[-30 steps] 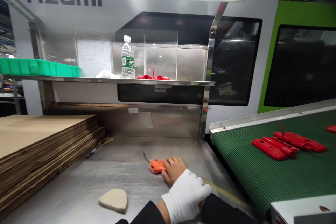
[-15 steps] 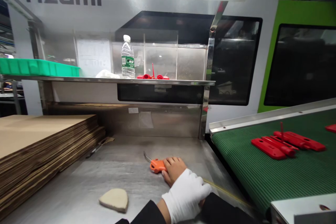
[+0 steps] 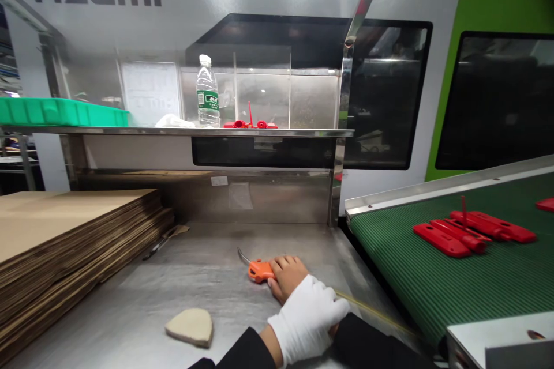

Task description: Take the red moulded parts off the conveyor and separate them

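Observation:
My right hand (image 3: 287, 274) lies bare on the steel bench (image 3: 203, 277), with its fingers curled over the orange handle of a small tool (image 3: 259, 270). A thin curved metal tip sticks out of that handle to the left. My left hand (image 3: 308, 318) wears a white glove and lies across the back of my right hand. Its fingers cannot be made out. Both arms are in black sleeves at the bottom edge.
A stack of flat cardboard sheets (image 3: 73, 230) fills the bench's left side, and a beige pad (image 3: 190, 326) lies near the front. On the right, a green conveyor belt (image 3: 459, 288) carries red plastic parts (image 3: 471, 229). The upper shelf holds a water bottle (image 3: 208, 95), a green tray (image 3: 60, 112) and red parts (image 3: 249, 124).

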`<state>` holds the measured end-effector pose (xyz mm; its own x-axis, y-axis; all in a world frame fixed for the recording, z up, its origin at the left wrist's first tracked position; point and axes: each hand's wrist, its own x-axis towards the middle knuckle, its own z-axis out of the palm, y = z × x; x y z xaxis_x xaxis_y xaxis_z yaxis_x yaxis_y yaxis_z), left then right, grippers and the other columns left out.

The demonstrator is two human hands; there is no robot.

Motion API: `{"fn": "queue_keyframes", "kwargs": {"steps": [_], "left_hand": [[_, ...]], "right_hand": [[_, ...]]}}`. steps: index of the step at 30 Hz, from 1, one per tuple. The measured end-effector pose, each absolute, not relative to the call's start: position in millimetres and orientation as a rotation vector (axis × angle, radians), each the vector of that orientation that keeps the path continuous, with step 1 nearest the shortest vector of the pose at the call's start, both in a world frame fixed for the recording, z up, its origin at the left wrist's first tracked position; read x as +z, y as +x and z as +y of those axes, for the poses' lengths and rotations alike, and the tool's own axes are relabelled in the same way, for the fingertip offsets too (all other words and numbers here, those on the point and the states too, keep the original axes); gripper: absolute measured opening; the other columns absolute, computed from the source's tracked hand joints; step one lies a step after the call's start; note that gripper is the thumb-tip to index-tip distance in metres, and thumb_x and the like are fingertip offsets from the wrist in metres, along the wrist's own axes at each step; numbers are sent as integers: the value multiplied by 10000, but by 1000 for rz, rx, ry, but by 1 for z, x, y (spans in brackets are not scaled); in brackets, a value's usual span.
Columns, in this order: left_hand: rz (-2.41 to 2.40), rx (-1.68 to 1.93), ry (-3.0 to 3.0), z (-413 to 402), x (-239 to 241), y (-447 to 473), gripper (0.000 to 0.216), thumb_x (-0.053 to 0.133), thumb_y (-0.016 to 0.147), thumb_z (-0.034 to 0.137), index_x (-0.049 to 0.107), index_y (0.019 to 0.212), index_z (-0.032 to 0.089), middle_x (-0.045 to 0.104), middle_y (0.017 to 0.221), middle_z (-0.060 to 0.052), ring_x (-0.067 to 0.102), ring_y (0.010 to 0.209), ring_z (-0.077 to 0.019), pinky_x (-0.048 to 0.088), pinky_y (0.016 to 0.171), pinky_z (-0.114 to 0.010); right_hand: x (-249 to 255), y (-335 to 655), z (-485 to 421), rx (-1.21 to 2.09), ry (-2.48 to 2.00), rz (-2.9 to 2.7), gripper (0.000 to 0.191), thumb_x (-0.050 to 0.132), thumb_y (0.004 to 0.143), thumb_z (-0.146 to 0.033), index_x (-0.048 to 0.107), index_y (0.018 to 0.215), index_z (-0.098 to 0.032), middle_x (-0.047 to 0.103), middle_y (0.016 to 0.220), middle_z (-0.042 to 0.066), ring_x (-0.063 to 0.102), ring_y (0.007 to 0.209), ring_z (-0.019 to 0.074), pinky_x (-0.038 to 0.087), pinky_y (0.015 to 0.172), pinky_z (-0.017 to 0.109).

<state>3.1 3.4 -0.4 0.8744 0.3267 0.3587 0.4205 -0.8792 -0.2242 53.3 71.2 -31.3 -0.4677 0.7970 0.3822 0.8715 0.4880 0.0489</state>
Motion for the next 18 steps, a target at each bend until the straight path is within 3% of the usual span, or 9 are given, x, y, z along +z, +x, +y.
{"fn": "queue_keyframes", "kwargs": {"steps": [18], "left_hand": [[-587, -461, -2734, 8, -6, 7, 233, 633, 629, 274, 449, 770, 252, 595, 703, 11, 576, 665, -227, 194, 580, -380]], "right_hand": [[-29, 53, 69, -237, -1416, -2402, 413, 617, 929, -418, 558, 1259, -177, 587, 1246, 92, 576, 1125, 258, 484, 959, 501]]}}
